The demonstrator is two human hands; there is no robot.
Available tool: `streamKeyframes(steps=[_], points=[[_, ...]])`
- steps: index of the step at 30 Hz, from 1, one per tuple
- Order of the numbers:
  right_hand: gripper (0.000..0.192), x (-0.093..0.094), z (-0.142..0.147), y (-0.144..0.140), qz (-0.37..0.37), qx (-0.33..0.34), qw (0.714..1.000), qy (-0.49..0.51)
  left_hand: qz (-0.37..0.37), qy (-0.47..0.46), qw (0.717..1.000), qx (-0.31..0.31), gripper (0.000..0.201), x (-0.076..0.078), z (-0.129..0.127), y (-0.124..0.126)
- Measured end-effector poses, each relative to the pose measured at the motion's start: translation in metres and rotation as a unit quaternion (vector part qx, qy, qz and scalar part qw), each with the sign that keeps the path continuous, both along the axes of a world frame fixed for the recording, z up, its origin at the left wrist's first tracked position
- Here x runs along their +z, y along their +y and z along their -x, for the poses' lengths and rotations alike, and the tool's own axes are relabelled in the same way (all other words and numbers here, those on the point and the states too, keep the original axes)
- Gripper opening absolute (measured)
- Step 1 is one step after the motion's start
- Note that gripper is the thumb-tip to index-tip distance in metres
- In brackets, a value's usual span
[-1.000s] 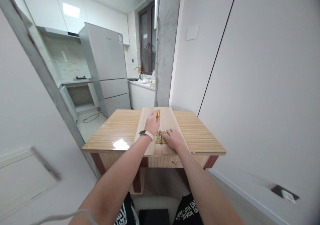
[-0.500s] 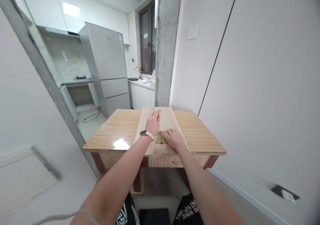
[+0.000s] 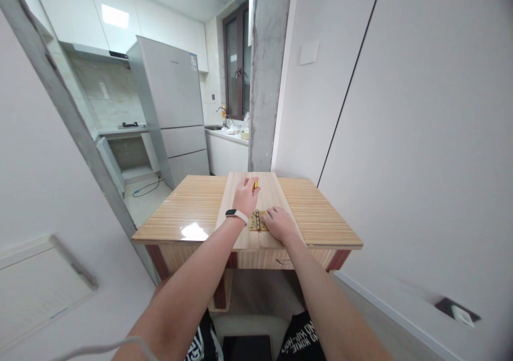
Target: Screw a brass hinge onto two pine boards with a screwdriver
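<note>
A brass hinge (image 3: 257, 221) lies on pale wooden boards (image 3: 272, 187), its knuckle along the seam between them. My left hand (image 3: 244, 194), with a white wristband, is raised a little above the boards, beyond the hinge. Its fingers are closed on a small yellow object (image 3: 255, 185) with a dark part; most of it is hidden by the hand, so its kind is unclear. Resting flat on the right board, my right hand (image 3: 279, 222) has its fingers stretched out, the tips at the hinge's right leaf.
The boards lie across a striped wooden table (image 3: 320, 211) with a drawer (image 3: 264, 259) at the front. A white wall (image 3: 401, 136) rises at the right. Behind are a concrete pillar (image 3: 268, 83), a grey fridge (image 3: 176, 88) and a sink counter (image 3: 228, 144).
My left hand has shifted very slightly and turned, so more of the yellow object shows. My right hand and the hinge have stayed in place.
</note>
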State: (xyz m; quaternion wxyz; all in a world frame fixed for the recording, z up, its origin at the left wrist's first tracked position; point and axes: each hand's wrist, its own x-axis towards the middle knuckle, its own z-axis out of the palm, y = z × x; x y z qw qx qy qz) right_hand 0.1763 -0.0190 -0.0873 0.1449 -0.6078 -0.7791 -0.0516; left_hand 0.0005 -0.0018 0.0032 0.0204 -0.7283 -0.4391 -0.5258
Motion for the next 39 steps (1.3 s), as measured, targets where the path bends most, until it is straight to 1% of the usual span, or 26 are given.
streamKeyframes(steps=[6, 8, 14, 19, 23, 25, 29, 34, 39], points=[[0.046, 0.0007, 0.0002, -0.0003, 0.003, -0.008, 1.000, 0.006, 0.003, 0.001, 1.000, -0.022, 0.041, -0.0021, -0.0001, -0.0012], [0.045, 0.0010, 0.0003, -0.0002, -0.001, -0.008, 1.000, 0.005, -0.001, 0.008, 1.000, -0.024, 0.037, -0.0007, 0.0004, -0.0023], [0.043, 0.0007, 0.0003, -0.0005, -0.008, 0.000, 1.000, 0.003, -0.003, -0.002, 1.000, 0.001, 0.027, 0.0032, 0.0006, -0.0030], [0.044, -0.0019, -0.0005, 0.0003, -0.014, -0.002, 1.000, 0.016, 0.011, -0.011, 1.000, -0.015, 0.033, -0.0009, 0.0003, 0.0014], [0.045, -0.0026, -0.0009, 0.0013, -0.005, -0.008, 1.000, 0.012, 0.018, -0.008, 0.999, -0.036, 0.038, -0.0017, 0.0009, 0.0026], [0.045, -0.0024, -0.0009, 0.0012, -0.004, -0.009, 1.000, 0.009, 0.015, -0.003, 0.999, -0.039, 0.036, -0.0001, 0.0015, 0.0014], [0.044, -0.0018, -0.0009, 0.0000, -0.006, -0.002, 1.000, 0.001, 0.006, -0.018, 1.000, -0.024, 0.029, 0.0030, 0.0023, -0.0009], [0.044, -0.0021, -0.0008, -0.0007, -0.007, -0.002, 1.000, -0.005, 0.016, -0.036, 0.999, -0.019, 0.028, 0.0020, 0.0029, -0.0001], [0.043, -0.0023, -0.0010, 0.0011, -0.013, -0.003, 1.000, 0.005, 0.015, -0.033, 0.998, -0.043, 0.029, -0.0005, 0.0038, 0.0019]])
